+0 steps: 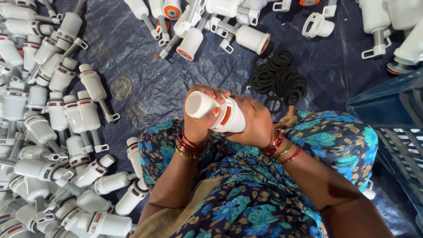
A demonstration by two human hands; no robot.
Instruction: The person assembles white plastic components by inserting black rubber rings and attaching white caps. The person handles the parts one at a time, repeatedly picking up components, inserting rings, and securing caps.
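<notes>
white plastic valve body (pixel 216 112) | orange ring band | tilted, capped end up-left | gripped in both hands

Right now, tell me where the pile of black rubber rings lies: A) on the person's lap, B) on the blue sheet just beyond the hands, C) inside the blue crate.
B: the black rubber rings lie heaped on the blue sheet, just beyond the right hand.
</notes>
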